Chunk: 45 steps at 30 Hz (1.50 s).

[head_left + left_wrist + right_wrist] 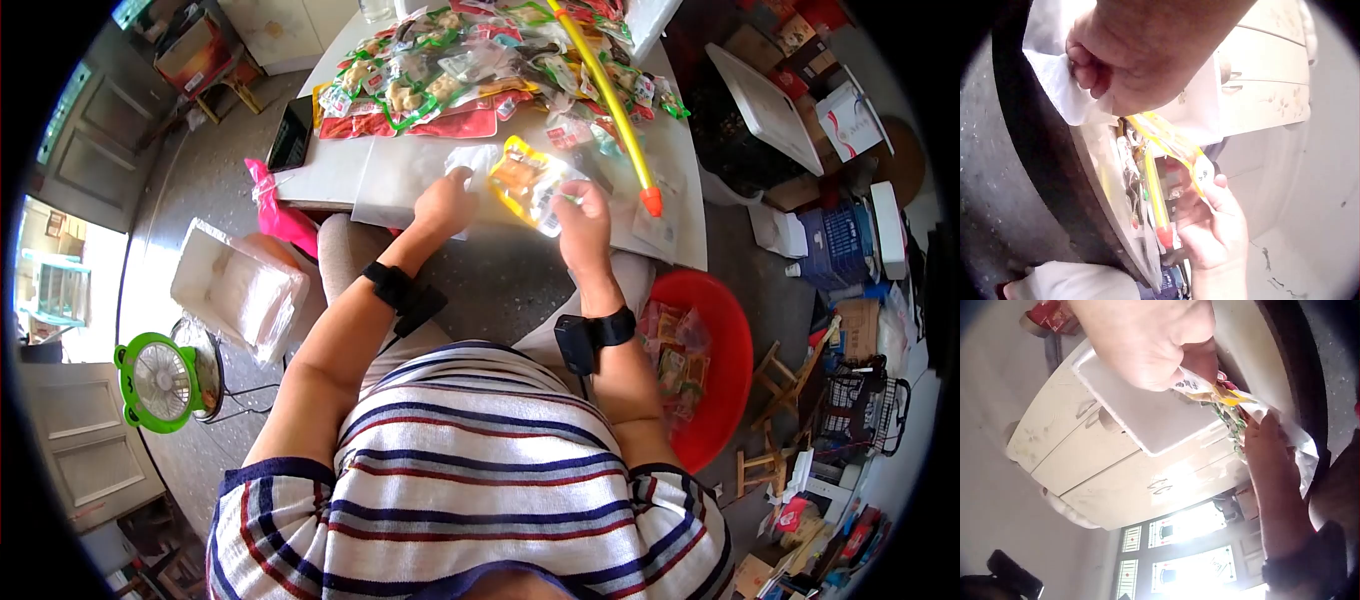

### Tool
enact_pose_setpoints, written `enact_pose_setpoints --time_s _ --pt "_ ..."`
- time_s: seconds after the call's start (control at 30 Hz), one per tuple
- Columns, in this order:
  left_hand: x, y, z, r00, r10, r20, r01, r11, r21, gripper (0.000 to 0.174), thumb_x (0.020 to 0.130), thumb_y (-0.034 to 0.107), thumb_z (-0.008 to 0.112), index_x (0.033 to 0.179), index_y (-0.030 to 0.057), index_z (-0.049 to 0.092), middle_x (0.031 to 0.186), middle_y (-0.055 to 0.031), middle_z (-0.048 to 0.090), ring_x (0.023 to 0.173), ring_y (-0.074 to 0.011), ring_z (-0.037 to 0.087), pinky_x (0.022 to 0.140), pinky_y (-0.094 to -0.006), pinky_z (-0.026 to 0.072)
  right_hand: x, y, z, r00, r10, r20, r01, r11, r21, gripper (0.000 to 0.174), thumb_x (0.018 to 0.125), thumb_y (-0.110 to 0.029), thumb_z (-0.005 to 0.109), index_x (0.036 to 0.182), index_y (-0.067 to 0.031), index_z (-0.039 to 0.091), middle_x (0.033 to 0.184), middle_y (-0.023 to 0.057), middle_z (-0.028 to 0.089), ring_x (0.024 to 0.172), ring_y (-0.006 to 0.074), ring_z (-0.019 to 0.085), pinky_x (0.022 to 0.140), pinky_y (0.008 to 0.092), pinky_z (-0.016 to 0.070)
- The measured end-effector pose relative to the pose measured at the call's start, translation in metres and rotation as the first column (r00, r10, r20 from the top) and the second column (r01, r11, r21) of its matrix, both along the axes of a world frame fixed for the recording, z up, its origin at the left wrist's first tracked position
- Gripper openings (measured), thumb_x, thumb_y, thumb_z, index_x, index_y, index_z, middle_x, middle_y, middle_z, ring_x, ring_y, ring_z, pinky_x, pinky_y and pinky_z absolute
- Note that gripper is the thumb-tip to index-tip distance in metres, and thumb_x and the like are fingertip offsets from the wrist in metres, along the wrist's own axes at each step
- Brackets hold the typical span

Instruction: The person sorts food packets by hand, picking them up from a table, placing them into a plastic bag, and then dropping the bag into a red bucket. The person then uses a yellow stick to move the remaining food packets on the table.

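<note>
My right hand pinches a yellow-edged, partly clear food packet by its corner, above the near side of the table. In the left wrist view the same packet slants up from the right hand's thumb and fingers. A white cloth or tissue is gripped in my left hand, whose fingers are curled round it. That hand is close to the packet's left side. Beyond both hands lies a heap of small food packets with green, red and clear wrapping.
A yellow stick with an orange tip lies over the right of the heap. A black phone rests at the table's left edge. Below right stands a red tub holding packets. A foam box and green fan stand left.
</note>
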State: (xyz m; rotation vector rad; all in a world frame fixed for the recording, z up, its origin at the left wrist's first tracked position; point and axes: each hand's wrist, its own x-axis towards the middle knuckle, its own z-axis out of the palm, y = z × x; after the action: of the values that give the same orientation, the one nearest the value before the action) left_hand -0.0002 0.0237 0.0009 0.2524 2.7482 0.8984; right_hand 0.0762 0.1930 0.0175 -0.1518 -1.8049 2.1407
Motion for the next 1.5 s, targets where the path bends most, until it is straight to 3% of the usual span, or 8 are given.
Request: enact_pose_setpoints --time_s 0.3,0.5,0.63,0.83,1.03,1.23,1.33,1.5 --pt "0.021 0.004 0.030 0.994 -0.087 0.063 0.080 0.991 0.104 0.049 0.068 0.036 0.055 0.108 0.0097 0.046 0.096 -0.0144 0.055 0.088 -0.0287 0.053 0.074 -0.0343 0.0418 -0.015 0.010 -0.038 0.977 0.202 0.064 -0.164 0.913 -0.373 0.014 0.068 0.005 0.052 0.080 -0.0036 0.049 0.076 0.0024 0.051 0.067 0.0101 0.050 0.061 0.0214 0.0416" --pt "0.029 0.012 0.015 0.882 -0.214 -0.421 0.260 0.964 0.054 0.029 0.074 0.019 0.044 0.101 0.0085 0.047 0.079 -0.0165 0.056 0.073 -0.0330 0.053 0.064 -0.0405 0.0422 -0.033 -0.016 -0.030 0.969 0.083 0.234 -0.113 0.987 0.118 0.019 0.072 -0.005 0.050 0.091 -0.0017 0.048 0.075 0.0049 0.053 0.067 0.0110 0.051 0.057 0.0223 0.0402" --pt "0.031 0.010 0.018 0.945 -0.154 -0.289 0.150 0.988 -0.035 0.028 0.074 0.017 0.043 0.100 0.0089 0.047 0.082 -0.0172 0.055 0.075 -0.0341 0.053 0.065 -0.0415 0.0423 -0.044 -0.014 -0.038 0.985 -0.006 0.174 -0.094 0.819 0.566 0.039 0.068 -0.007 0.050 0.104 0.0035 0.043 0.087 0.0146 0.055 0.075 0.0174 0.053 0.064 0.0270 0.0425" --pt "0.031 0.007 0.012 0.917 -0.191 -0.351 0.166 0.981 -0.099 0.026 0.073 0.015 0.042 0.097 0.0079 0.048 0.082 -0.0167 0.055 0.075 -0.0338 0.053 0.066 -0.0414 0.0425 -0.040 -0.002 -0.044 0.889 -0.047 0.455 -0.121 0.935 0.333 0.043 0.068 -0.008 0.050 0.108 0.0035 0.040 0.089 0.0164 0.055 0.077 0.0184 0.053 0.064 0.0277 0.0428" --pt "0.026 0.010 0.002 0.867 -0.204 -0.455 0.215 0.976 -0.028 0.025 0.072 0.028 0.050 0.085 0.0067 0.047 0.080 -0.0131 0.056 0.075 -0.0295 0.055 0.064 -0.0383 0.0441 -0.054 -0.029 -0.038 0.937 0.058 0.344 -0.104 0.988 0.117 0.023 0.070 -0.005 0.049 0.091 0.0046 0.048 0.077 0.0100 0.055 0.064 0.0143 0.052 0.053 0.0260 0.0428" --pt "0.026 0.002 0.026 0.886 -0.269 -0.379 0.264 0.962 -0.066 0.029 0.073 0.019 0.046 0.099 0.0071 0.049 0.082 -0.0159 0.055 0.077 -0.0322 0.053 0.066 -0.0396 0.0421 -0.060 -0.041 -0.039 0.957 0.170 0.235 -0.159 0.985 -0.067 0.015 0.073 -0.006 0.047 0.084 0.0028 0.049 0.072 0.0096 0.055 0.063 0.0180 0.054 0.055 0.0286 0.0440" --pt "0.012 0.000 0.008 0.921 -0.172 -0.349 0.197 0.980 0.038 0.032 0.073 0.025 0.050 0.100 0.0075 0.049 0.082 -0.0145 0.055 0.076 -0.0315 0.053 0.065 -0.0387 0.0423 -0.068 -0.023 -0.068 0.989 -0.148 -0.029 0.146 0.884 0.444 0.016 0.074 -0.007 0.046 0.086 0.0028 0.049 0.078 0.0154 0.056 0.071 0.0271 0.055 0.062 0.0336 0.0433" --pt "-0.048 0.008 0.019 0.812 -0.156 -0.562 0.170 0.985 -0.028 0.028 0.072 0.026 0.051 0.092 0.0066 0.050 0.085 -0.0137 0.053 0.079 -0.0307 0.052 0.066 -0.0404 0.0419 -0.050 -0.010 -0.059 0.954 -0.146 -0.261 0.294 0.606 0.739 0.018 0.072 -0.005 0.047 0.088 0.0033 0.048 0.086 0.0205 0.051 0.081 0.0362 0.048 0.070 0.0390 0.0393"
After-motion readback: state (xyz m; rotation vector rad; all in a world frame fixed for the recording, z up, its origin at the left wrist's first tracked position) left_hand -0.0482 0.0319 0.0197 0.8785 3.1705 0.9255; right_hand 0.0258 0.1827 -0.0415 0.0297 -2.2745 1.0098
